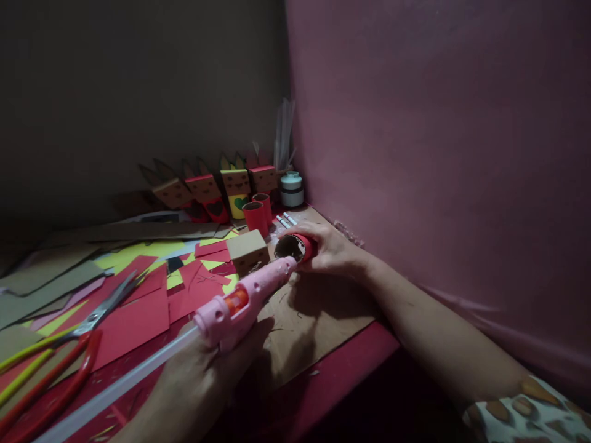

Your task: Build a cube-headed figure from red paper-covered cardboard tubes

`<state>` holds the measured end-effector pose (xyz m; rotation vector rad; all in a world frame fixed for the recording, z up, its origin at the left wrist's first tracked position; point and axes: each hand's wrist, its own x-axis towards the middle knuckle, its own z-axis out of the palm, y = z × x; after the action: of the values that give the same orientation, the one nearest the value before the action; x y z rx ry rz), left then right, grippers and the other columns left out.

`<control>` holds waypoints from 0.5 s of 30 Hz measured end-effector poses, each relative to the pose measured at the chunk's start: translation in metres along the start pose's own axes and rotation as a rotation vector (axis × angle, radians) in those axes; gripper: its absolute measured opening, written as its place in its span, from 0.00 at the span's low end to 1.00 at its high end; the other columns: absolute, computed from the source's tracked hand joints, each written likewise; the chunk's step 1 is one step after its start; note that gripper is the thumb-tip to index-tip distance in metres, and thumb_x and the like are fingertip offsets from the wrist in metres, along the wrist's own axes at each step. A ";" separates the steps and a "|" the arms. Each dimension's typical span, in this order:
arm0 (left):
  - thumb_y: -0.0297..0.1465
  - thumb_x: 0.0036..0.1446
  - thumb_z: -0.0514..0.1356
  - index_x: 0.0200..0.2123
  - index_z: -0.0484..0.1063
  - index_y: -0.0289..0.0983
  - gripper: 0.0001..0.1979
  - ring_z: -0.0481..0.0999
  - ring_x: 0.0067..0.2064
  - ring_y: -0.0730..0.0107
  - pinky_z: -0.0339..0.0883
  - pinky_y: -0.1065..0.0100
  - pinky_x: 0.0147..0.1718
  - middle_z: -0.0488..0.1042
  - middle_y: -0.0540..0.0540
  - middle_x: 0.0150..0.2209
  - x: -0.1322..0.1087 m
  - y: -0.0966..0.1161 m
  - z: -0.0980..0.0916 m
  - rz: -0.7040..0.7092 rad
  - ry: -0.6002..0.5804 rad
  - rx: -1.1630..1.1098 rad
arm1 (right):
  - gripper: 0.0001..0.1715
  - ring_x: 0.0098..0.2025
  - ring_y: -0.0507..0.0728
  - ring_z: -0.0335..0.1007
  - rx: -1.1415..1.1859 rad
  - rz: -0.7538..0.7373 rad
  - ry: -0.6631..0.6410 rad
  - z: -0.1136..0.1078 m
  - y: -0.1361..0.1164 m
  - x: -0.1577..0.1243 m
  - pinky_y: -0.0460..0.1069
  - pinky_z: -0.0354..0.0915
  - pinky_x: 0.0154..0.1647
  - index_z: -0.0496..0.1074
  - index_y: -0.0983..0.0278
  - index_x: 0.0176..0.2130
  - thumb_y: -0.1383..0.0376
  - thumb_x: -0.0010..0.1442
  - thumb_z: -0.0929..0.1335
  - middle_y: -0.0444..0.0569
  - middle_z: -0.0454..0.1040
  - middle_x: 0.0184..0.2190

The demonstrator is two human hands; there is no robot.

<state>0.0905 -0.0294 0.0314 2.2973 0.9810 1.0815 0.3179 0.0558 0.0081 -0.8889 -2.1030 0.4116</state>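
Pink wall [438, 123] bounds the work area on the right; a dark wall stands behind the red table [341, 363]. Cut red paper [143, 311] and scissors [95, 319] occupy the left side. At the rear, 4 box-headed figures [235, 181] stand in a row, with 2 upright red tubes [255, 218] in front and a jar [292, 189] beside them.

Right hand [330, 246]: fingers closed around a red tube [308, 247], held above a cardboard sheet [309, 332] with its open end toward the viewer. Left hand [198, 375]: wrapped around the grip of a pink glue gun [249, 295]. Trigger-finger position cannot be told. The nozzle is at the lower rim of the tube; contact cannot be confirmed. A cardboard box [248, 246] is near the nozzle.

Caution: the right-hand fingers are close to the nozzle. If the gun is hot, a slip of either hand could cause a burn. Excess trigger pressure could drip glue onto the sheet. Too tight a grip could crush the tube wall. The long glue stick [129, 375] projects rearward near the scissors; a wide swing could snag it and deflect the nozzle.
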 end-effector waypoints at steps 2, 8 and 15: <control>0.28 0.63 0.52 0.60 0.70 0.48 0.24 0.69 0.64 0.63 0.57 0.65 0.66 0.71 0.56 0.62 0.000 -0.001 0.000 0.004 0.009 0.017 | 0.31 0.49 0.60 0.73 0.017 -0.024 0.016 0.001 0.001 0.000 0.54 0.67 0.51 0.75 0.57 0.51 0.75 0.47 0.73 0.47 0.77 0.46; 0.30 0.63 0.53 0.60 0.70 0.48 0.23 0.69 0.64 0.59 0.57 0.61 0.66 0.71 0.54 0.62 0.000 0.001 0.001 -0.048 -0.005 -0.047 | 0.32 0.47 0.59 0.74 0.021 -0.043 -0.007 0.000 -0.001 0.000 0.53 0.68 0.49 0.75 0.59 0.51 0.76 0.47 0.73 0.47 0.78 0.46; 0.30 0.64 0.54 0.58 0.71 0.52 0.21 0.69 0.64 0.62 0.60 0.64 0.64 0.73 0.56 0.61 0.000 -0.001 0.000 -0.079 -0.007 -0.110 | 0.30 0.47 0.59 0.73 -0.027 -0.059 -0.025 0.000 -0.001 0.000 0.54 0.67 0.50 0.75 0.60 0.51 0.75 0.47 0.73 0.48 0.78 0.47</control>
<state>0.0901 -0.0290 0.0310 2.1551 0.9756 1.0674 0.3175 0.0553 0.0087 -0.8390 -2.1565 0.3656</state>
